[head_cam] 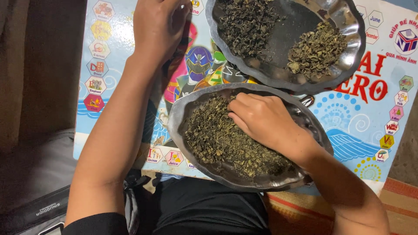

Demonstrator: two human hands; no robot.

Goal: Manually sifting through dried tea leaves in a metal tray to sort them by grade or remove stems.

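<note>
A colourful picture board serves as worktop (109,78), a woven mat below its near edge. The right hand (265,119) lies fingers together in dried leaves (217,139) in the near tray (174,126), best picked lightly. The left hand (159,26), curled loosely, rests by the far tray (357,30). Trays overlap; open board lies left.

The right hand (265,119) lies inside the near metal tray (183,115), its raised rim closing around; just beyond the fingers the far tray (348,52) overlaps and blocks; the left hand (159,26) rests on the open printed board (109,65).
</note>
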